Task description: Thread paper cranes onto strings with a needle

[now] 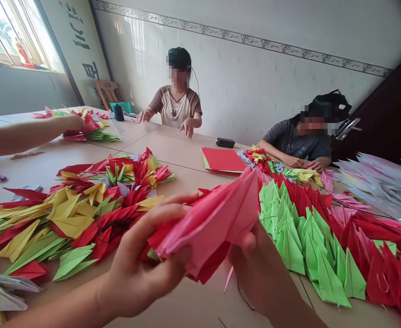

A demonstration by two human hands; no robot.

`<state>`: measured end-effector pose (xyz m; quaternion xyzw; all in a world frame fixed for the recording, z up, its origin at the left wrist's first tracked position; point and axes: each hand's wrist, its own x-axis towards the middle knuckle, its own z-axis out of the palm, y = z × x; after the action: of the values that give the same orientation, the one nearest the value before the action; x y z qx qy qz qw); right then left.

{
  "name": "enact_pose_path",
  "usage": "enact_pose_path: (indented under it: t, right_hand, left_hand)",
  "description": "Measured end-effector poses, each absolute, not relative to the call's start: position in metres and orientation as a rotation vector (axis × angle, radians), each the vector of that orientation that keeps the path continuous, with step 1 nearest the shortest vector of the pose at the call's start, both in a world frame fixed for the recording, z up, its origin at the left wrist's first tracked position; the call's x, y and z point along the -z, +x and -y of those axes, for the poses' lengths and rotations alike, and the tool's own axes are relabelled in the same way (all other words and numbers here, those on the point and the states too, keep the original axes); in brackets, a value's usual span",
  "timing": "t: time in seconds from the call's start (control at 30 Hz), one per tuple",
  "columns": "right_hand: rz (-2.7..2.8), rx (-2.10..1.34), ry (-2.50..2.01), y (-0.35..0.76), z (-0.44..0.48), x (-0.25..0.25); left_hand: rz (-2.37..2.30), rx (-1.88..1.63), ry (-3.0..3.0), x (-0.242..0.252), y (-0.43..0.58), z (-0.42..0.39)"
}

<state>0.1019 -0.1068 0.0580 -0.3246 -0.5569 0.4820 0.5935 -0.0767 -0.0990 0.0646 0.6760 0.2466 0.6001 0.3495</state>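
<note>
A bundle of pink and red folded paper cranes (pixel 214 223) is held up in front of me, pointed wings toward the upper right. My left hand (pixel 149 259) is closed round its left end, thumb in front and fingers behind. My right hand (pixel 255 259) grips the bundle's lower right side; some of its fingers are hidden by the paper. Below the right hand, a thin dark thread (pixel 244 296) runs down to the table. Right of my hands stand rows of green cranes (pixel 316 246) and red cranes (pixel 388 278). A mixed pile of folded paper (pixel 70 209) lies to the left.
Square red paper sheets (pixel 222 159) and a black box (pixel 225 142) lie farther back. Two co-workers (pixel 178 100) (pixel 302 136) sit across the table (pixel 145 136). Another person's arm (pixel 29 132) reaches in from the left. Plastic bags (pixel 384 177) lie at right, a dark thread spool (pixel 118 112) at back left.
</note>
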Motion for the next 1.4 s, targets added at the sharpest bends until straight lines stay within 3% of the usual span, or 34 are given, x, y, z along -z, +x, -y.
enact_pose_path:
  t: [0.1, 0.4, 0.7, 0.87, 1.17, 1.4]
  right_hand:
    - [1.043, -1.51, -0.592, 0.101, 0.107, -0.067]
    - [0.886, -1.473, -0.562, 0.116, 0.096, -0.072]
    - [0.717, -1.644, -0.557, 0.127, 0.081, -0.071]
    - [0.612, -1.702, -0.62, 0.122, 0.08, -0.069]
    - [0.804, -1.385, -0.635, 0.126, 0.081, -0.072]
    - [0.938, -1.257, -0.69, 0.129, 0.083, -0.073]
  left_hand:
    - [-0.554, -1.575, 2.05, -0.066, -0.07, 0.098]
    - [-0.573, -1.491, 2.241, -0.083, -0.044, 0.087]
    - [-0.69, -1.042, 1.958, -0.097, -0.035, 0.08]
    - [-0.727, -0.923, 1.298, -0.1, -0.04, 0.079]
    - [-0.602, -0.581, 0.942, -0.102, -0.039, 0.073]
    - [-0.635, -0.818, 1.014, -0.093, -0.029, 0.076]
